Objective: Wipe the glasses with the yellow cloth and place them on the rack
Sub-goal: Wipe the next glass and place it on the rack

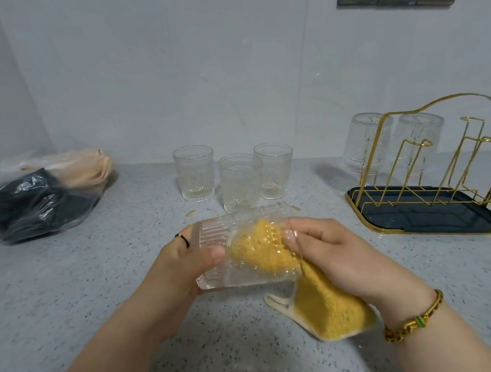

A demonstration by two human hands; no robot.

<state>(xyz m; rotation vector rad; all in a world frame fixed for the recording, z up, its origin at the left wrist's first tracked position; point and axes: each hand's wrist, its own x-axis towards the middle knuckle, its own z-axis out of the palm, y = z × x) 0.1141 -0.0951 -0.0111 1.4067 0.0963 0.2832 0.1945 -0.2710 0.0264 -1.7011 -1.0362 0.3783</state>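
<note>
L hand [180,268] fingers curl round a ribbed glass [213,236], held on its side above the table [66,300]; R hand [339,257] fingers pinch the yellow cloth [327,308], stuffed into the glass mouth. 3 more glasses [241,183] stand just beyond the fingers, rack [459,221] w/ 2 upturned glasses [362,143] well to their right.

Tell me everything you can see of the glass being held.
The held glass is a clear, ribbed tumbler with a thick base, lying on its side above the speckled counter, mouth toward the right. The left hand grips its base end; the right hand presses the yellow cloth inside it. The cloth's tail hangs out below.
</note>
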